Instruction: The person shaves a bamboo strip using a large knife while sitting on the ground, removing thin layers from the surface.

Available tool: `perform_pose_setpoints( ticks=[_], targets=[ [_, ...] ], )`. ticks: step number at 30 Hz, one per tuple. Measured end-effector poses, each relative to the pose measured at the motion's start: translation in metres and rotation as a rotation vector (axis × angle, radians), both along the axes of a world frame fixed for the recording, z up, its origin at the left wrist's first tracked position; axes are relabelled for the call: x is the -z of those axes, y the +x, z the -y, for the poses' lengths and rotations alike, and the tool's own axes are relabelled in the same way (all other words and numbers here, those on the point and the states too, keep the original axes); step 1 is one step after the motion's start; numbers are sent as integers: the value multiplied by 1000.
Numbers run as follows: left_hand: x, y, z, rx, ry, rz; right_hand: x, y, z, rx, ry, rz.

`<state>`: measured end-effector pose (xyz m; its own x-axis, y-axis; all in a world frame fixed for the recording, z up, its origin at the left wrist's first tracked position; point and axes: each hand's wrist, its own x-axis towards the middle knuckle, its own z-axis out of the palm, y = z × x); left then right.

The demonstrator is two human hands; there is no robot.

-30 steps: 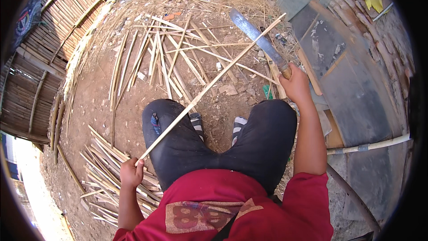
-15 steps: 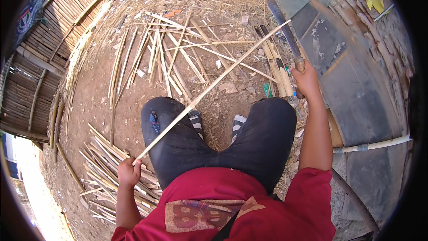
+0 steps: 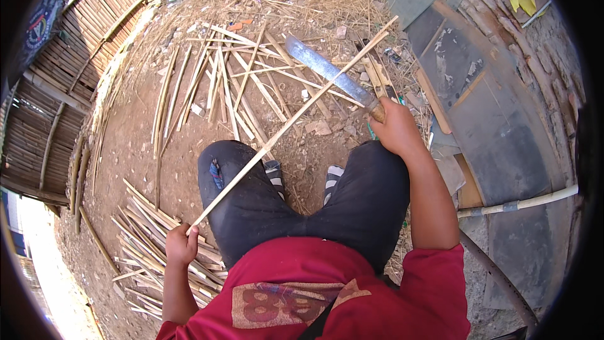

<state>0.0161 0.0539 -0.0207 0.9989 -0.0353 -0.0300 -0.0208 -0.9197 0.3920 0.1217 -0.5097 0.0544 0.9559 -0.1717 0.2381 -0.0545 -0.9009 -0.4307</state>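
Seemingly splitting work: the long bamboo strip (image 3: 289, 123), slanting across the knees from the left hand (image 3: 181, 245) fisted round its near end, wants a steady hold while the right hand (image 3: 393, 127), clenched on the machete (image 3: 330, 75), keeps clear of scattered bamboo slats (image 3: 214, 82) underfoot.

sign (image 3: 39, 25) | upper left of frame, on bamboo fence | dark panel, round emblem in red and white | tilted
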Motion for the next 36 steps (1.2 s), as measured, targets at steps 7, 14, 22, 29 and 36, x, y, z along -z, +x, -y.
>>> perform_pose_setpoints(
  ticks=[7, 14, 22, 29, 36],
  targets=[
    [-9, 0, 13, -24, 32, -94, -13, 12, 22, 187, 246, 35],
    [-3, -5, 9, -7, 15, -120, -22, 7, 11, 122, 269, -25],
    [-15, -4, 10, -104, -94, -231, 3, -8, -55, -125, 12, -164],
    [-3, -15, 9, -87, -148, -211, -15, 8, -6, 135, 313, 4],
    [-6, -9, 10, -56, -100, -208, -5, -20, -76, -177, 61, -183]
  ],
)
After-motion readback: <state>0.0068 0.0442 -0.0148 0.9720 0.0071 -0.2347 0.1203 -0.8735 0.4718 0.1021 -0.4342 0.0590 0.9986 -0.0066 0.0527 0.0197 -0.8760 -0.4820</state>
